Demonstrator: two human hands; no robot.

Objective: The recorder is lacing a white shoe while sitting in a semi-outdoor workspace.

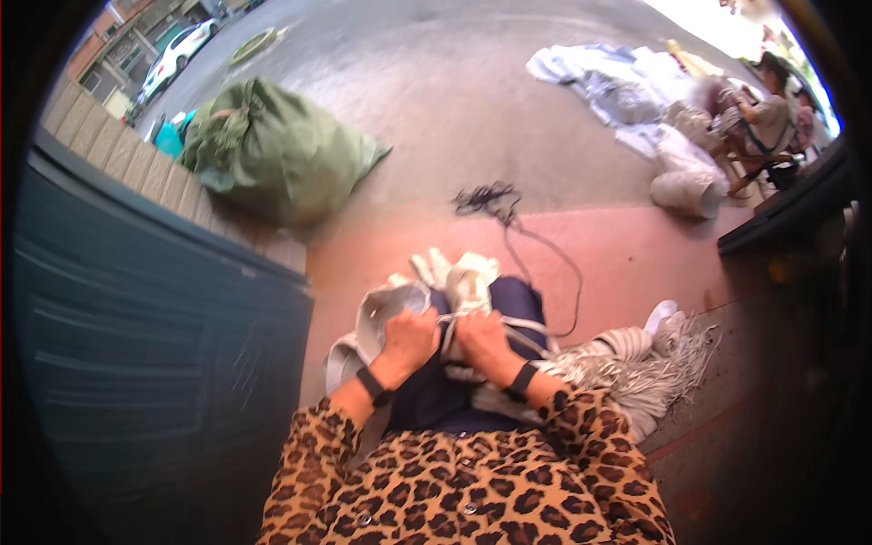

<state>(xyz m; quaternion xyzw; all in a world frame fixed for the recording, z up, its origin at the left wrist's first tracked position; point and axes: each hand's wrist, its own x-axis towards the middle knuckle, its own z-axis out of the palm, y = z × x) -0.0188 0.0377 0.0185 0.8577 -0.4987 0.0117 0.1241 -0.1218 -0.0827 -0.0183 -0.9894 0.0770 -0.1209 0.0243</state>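
My left hand [411,338] and my right hand [481,340] are side by side above my lap, both closed on a white cord [529,325]. The cord runs between the fists and trails to the right. It crosses a bundle of off-white knitted work gloves [470,277], whose finger ends point away from me. A pale, open glove cuff [374,318] stands beside my left hand. Right of my knees lies a heap of off-white gloves and loose cord strands [627,368]. The fists hide where the cord meets the bundle.
A large green sack [272,150] stands at the left, beyond a dark door [154,336]. Tangled black cord [490,198] lies on the floor ahead. At the far right, a person [767,118] sits near white bundles [686,173] and cloth [599,77].
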